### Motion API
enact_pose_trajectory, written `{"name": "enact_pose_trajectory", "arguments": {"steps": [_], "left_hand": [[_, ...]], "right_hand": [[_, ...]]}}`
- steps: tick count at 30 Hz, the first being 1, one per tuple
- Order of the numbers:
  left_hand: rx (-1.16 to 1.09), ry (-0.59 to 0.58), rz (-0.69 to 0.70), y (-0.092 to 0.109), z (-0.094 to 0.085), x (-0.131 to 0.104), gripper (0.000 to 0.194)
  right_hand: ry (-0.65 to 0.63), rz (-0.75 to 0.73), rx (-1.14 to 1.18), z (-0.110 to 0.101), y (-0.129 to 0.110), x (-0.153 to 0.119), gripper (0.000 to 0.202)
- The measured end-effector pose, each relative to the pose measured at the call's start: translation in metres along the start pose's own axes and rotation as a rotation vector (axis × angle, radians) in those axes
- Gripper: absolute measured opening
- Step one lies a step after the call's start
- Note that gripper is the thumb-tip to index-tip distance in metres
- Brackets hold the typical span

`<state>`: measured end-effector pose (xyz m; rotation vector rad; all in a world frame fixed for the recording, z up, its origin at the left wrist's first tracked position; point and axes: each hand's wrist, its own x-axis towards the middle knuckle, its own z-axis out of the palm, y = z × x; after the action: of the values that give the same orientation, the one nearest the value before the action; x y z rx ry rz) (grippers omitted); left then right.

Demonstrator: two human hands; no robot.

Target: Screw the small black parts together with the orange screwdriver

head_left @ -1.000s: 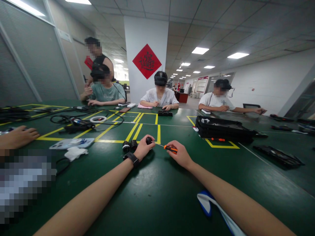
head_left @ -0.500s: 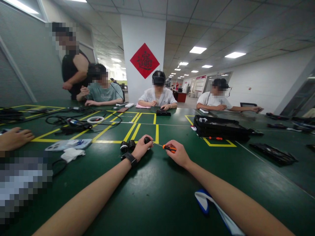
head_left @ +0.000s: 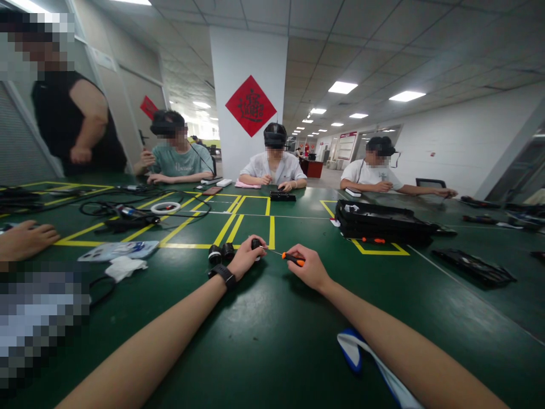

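Note:
My left hand (head_left: pixel 246 255), with a dark watch at the wrist, is closed around a small black cylindrical part (head_left: pixel 255 243). In my right hand (head_left: pixel 307 266) is a screwdriver (head_left: pixel 293 259) with an orange and black handle, its thin shaft pointing left. The tip of the shaft reaches the black part; whether it sits in a screw is too small to tell. Just left of my left hand, two more black cylindrical parts (head_left: pixel 214 254) stand side by side on the green table (head_left: pixel 255 352).
Black trays (head_left: pixel 383 220) and a second orange-handled tool (head_left: pixel 373 240) lie to the right. A blue-edged white strap (head_left: pixel 370 352) is under my right forearm. At left are a phone (head_left: pixel 119 250), a crumpled tissue (head_left: pixel 126 267), cables and another person's hand (head_left: pixel 29 240). People sit opposite.
The standing person at the far left has moved left. My hands stay nearly in place, with the black part turned slightly and the screwdriver still against it.

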<state>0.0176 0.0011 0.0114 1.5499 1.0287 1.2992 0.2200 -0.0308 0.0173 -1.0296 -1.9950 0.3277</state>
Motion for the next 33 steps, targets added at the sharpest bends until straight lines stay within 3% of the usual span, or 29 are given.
{"name": "enact_pose_trajectory", "arguments": {"steps": [33], "left_hand": [[0.084,0.028,0.084,-0.0021,-0.0006,0.001,0.018]], "right_hand": [[0.015,0.005,-0.04,0.0017,0.0046,0.0,0.015]]}}
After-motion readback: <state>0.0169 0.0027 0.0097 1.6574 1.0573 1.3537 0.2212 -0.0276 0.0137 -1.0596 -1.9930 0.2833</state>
